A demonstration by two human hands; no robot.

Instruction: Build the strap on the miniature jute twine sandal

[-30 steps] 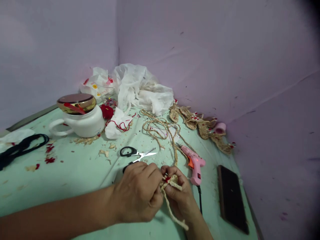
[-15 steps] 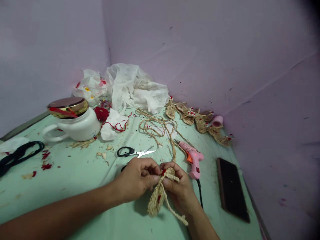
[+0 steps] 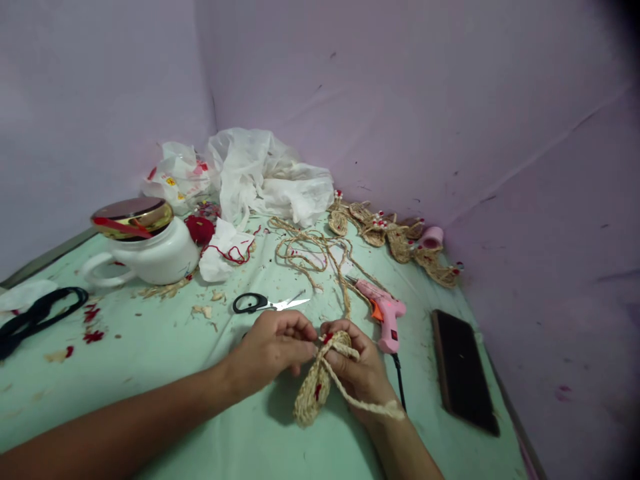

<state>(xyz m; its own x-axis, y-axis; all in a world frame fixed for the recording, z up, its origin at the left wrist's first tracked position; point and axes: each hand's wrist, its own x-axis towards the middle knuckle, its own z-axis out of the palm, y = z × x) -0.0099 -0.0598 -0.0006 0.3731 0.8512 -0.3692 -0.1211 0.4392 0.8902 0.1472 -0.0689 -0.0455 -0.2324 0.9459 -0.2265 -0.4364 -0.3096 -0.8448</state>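
Note:
My right hand is closed around a miniature woven straw slipper, thumb on top and fingers behind. The slipper hangs tilted toward me, with a small red mark on its sole and a red bit near its strap. A loose straw cord end trails from it across my right wrist. My left hand is beside the slipper's upper edge, thumb and forefinger drawn together at the red bit; whatever is between them is too small to make out. Just beyond my left hand lie black-handled scissors.
A pink glue gun with a black cable lies right of my hands, and a dark phone farther right. Straw cord is heaped ahead. Several similar slippers line the wall. A white mug and plastic bags stand at back left.
My left fingertips have drawn slightly left from the slipper. The loose cord end has swung right, onto my right wrist. My right hand keeps its hold.

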